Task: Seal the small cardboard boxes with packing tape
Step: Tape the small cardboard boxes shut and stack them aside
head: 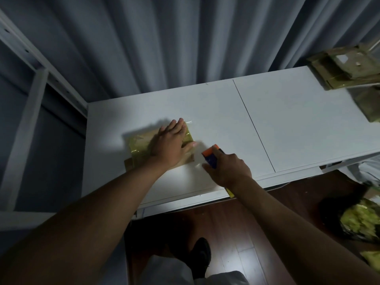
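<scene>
Left hand [171, 141] presses flat to pin the small box [144, 149] steady while right hand [228, 168] clutches the tape dispenser [210, 157], seemingly drawing tape taut.

1. Looks like a spare room at home turned into a little packing spot, not a real warehouse.
2. Long grey curtains [164, 42] hang right behind the white table [287, 112], which is pretty homey.
3. Dark wood-plank floor [236, 233], like a bedroom or living room.
4. White metal shelving frame [30, 95] on the left, the slotted storage kind.
5. Taped-up cardboard boxes [345, 68] stacked at the far right of the table, and bags of yellowish stuff [362, 223] on the floor, so it's small-scale shipping.
</scene>
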